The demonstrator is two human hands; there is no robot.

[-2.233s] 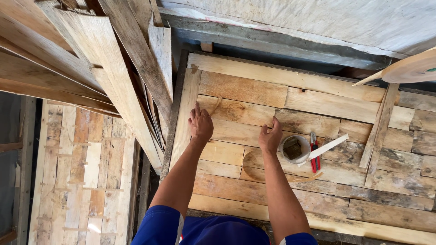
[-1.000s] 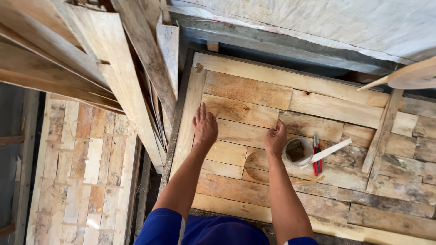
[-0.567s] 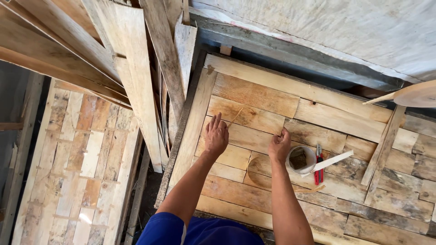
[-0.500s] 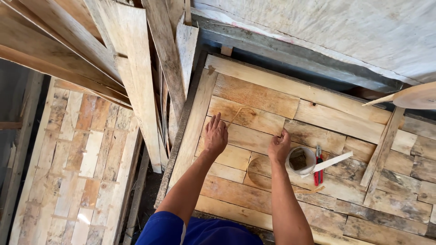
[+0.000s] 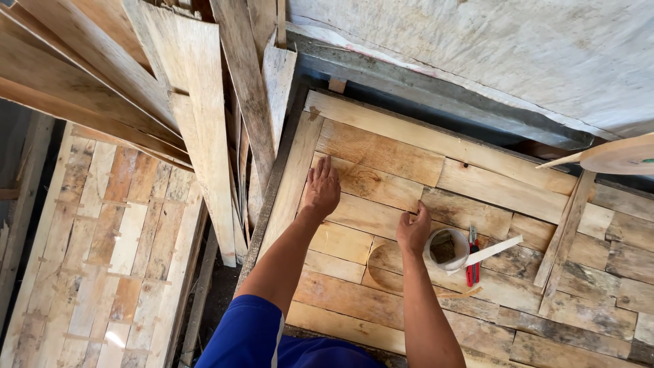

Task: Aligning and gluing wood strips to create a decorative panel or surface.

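My left hand (image 5: pixel 322 187) lies flat, fingers spread, on a short wooden plank (image 5: pixel 371 184) set into a framed panel of pallet boards (image 5: pixel 436 140). My right hand (image 5: pixel 413 230) rests on the same plank's right end, fingers curled against the joint with the neighbouring board (image 5: pixel 470 212). Neither hand holds anything. Just right of my right hand stands a small white cup (image 5: pixel 447 249) with a flat wooden stick (image 5: pixel 487 252) lying across it.
Red-handled pliers (image 5: pixel 472 262) lie beside the cup. Loose long planks (image 5: pixel 204 129) lean in a pile at upper left. A second pallet-board panel (image 5: pixel 102 238) lies lower left. A thin slat (image 5: pixel 565 232) rests on the panel's right side, near a round wooden disc (image 5: pixel 623 155).
The view has shifted so the panel sits further right and lower. Both hands have stayed pressed on the same plank, the right hand sliding slightly along its end.
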